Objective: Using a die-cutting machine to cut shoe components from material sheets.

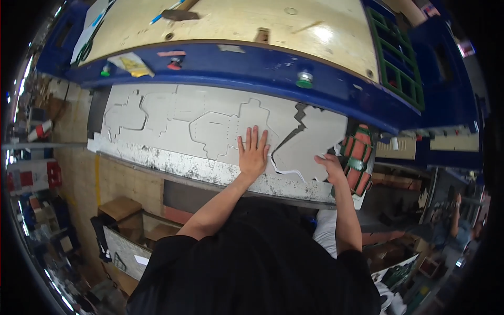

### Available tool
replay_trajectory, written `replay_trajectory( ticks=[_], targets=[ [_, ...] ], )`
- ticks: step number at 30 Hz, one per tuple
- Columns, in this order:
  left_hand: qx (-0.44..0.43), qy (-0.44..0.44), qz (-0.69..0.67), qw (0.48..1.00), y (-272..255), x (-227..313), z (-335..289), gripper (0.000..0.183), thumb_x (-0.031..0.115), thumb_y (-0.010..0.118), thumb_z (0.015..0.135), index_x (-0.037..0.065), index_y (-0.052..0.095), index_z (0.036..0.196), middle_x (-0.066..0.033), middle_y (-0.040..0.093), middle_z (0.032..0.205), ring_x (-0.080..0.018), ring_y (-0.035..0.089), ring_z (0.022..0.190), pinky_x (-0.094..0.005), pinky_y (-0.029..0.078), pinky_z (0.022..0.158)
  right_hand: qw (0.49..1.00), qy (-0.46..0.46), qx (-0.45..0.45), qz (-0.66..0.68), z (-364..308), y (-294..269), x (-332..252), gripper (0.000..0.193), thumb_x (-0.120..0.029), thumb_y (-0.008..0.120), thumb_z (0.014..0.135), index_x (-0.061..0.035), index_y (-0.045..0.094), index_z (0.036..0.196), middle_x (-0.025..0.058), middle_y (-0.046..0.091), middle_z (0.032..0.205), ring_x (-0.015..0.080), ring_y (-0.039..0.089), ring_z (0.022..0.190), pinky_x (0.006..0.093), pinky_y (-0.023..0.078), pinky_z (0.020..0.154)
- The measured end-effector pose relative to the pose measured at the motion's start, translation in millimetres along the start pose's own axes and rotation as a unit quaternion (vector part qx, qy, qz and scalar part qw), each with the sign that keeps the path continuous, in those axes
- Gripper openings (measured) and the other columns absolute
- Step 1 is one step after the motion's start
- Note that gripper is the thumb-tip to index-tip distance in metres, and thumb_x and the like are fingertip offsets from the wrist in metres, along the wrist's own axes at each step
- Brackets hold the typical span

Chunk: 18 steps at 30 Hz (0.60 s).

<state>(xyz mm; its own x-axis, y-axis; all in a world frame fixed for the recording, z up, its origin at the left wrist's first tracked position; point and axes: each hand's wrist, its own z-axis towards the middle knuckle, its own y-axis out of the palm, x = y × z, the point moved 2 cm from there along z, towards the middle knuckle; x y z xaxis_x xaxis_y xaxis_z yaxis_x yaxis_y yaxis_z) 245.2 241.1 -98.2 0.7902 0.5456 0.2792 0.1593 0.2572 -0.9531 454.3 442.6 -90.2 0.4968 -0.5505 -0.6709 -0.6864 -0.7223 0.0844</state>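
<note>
A wide sheet of grey-white cardboard, cut with curved and angular outlines, lies before me on a metal bed. My left hand rests flat on it, fingers stretched out. To the right, a loose cardboard piece with jagged edges is parted from the sheet by a dark zigzag gap. My right hand grips this piece near its right edge, thumb on top; the fingers beneath are partly hidden. Just beyond that hand sits a reddish-brown block with green strips.
A blue machine beam with green and red push buttons runs along the far side. On the pale wooden top behind it lies a hammer. A green grid frame stands at far right. A wooden box is at lower left.
</note>
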Motion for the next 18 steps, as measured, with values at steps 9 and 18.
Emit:
replay_trajectory(
  ticks=[9, 18],
  targets=[
    [-0.014, -0.008, -0.014, 1.000, -4, -6, -4, 0.053, 0.034, 0.041, 0.099, 0.016, 0.033, 0.149, -0.0158, 0.021, 0.157, -0.0338, 0.016, 0.146, -0.0603, 0.009, 0.114, 0.977, -0.101, 0.140, 0.128, -40, -14, -37, 0.021, -0.014, 0.071, 0.084, 0.0006, 0.067, 0.100, 0.0077, 0.069, 0.097, 0.0179, 0.066, 0.083, 0.0310, 0.052, 0.076],
    [0.054, 0.011, -0.210, 0.976, -31, 5, -5, 0.029, 0.024, 0.053, 0.096, 0.007, 0.063, 0.117, -0.0185, 0.054, 0.126, -0.0350, 0.046, 0.121, -0.0559, 0.028, 0.106, 0.971, -0.089, 0.108, 0.195, -69, 15, -17, 0.024, -0.017, 0.066, 0.090, 0.0020, 0.066, 0.104, 0.0072, 0.069, 0.096, 0.0151, 0.066, 0.084, 0.0281, 0.051, 0.075]
  ],
)
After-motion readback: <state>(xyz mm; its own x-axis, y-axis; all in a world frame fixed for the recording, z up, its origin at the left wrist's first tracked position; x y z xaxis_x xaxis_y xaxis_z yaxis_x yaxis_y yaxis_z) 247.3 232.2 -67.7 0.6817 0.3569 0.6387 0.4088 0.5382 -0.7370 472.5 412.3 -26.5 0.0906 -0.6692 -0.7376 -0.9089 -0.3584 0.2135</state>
